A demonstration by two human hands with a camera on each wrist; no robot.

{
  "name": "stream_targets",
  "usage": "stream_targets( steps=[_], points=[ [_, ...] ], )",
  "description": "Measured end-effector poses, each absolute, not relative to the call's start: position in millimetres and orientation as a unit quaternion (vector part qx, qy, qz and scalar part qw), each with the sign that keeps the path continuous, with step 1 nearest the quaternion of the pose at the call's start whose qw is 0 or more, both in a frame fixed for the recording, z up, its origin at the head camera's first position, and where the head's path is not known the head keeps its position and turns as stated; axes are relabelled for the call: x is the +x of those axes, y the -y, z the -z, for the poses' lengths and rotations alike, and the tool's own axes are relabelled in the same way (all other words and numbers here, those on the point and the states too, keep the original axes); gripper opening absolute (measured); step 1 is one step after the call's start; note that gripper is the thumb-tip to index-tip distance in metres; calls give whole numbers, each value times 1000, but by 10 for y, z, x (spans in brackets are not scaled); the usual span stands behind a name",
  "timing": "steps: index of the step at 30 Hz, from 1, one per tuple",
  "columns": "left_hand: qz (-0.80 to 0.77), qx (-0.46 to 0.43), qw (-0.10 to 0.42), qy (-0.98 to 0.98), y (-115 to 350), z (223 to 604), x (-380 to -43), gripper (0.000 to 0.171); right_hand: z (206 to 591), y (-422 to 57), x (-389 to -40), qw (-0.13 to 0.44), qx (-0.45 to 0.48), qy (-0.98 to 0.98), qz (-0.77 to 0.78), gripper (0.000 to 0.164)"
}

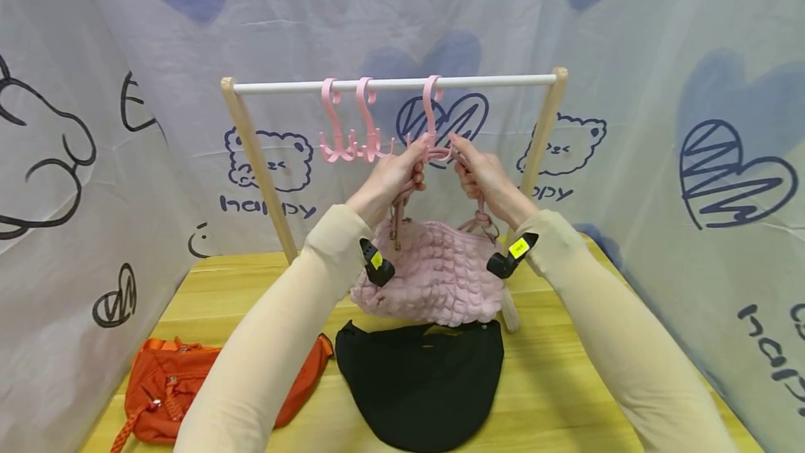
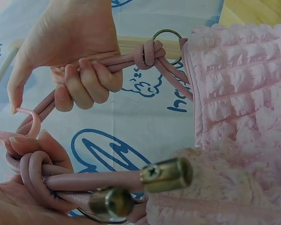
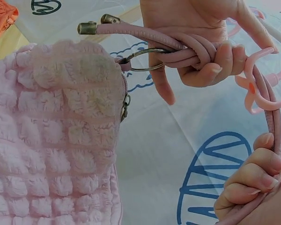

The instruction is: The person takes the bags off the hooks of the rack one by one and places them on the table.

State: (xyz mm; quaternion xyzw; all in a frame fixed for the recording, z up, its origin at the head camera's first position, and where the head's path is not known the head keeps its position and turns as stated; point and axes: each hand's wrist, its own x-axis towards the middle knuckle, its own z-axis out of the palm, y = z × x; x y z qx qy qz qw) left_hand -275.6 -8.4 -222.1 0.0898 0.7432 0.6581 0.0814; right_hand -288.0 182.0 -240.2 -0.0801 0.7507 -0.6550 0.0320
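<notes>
A pink quilted handbag [image 1: 434, 271] hangs in front of the rack by its pink cord strap [image 3: 273, 124]. My left hand [image 1: 391, 180] grips the strap's left side near a knot with metal-tipped ends [image 2: 166, 174]. On the other side, my right hand [image 1: 487, 177] has its fingers curled round the strap. Between the hands, the strap runs against the prongs of the rightmost pink hook hanger [image 1: 430, 110]. A fingertip of each hand touches a prong [image 3: 253, 84]. Whether the strap sits fully in the prongs, I cannot tell.
The hanger hangs from a white rod [image 1: 277, 87] on wooden posts [image 1: 260, 166]. Two more pink hangers [image 1: 366, 117] hang to its left. A black bag [image 1: 421, 383] lies on the wooden table [image 1: 553, 383] below, with an orange-red bag [image 1: 170, 390] at left. Printed cloth surrounds the table.
</notes>
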Motion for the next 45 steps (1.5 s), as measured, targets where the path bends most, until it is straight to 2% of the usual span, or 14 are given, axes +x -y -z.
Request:
stream_targets(
  steps=[12, 22, 33, 40, 45],
  points=[
    [-651, 94, 75, -750, 93, 2146, -2753, 44, 2373, -1792, -2899, 23, -58, -742, 668, 54],
    [-604, 119, 16, -788, 87, 2022, -2752, 33, 2338, -1755, -2921, 14, -64, -729, 681, 47],
    [-531, 150, -107, -827, 85, 2009, -2713, 18, 2305, -1665, -2913, 28, -90, -691, 717, 38],
    [-421, 208, -241, -849, 85, 2112, -2719, 19, 2328, -1605, -2907, 22, -98, -680, 726, 36],
    [-332, 236, -305, -861, 101, 2202, -2726, 17, 2326, -1595, -2907, 20, -106, -680, 725, 37]
  ],
)
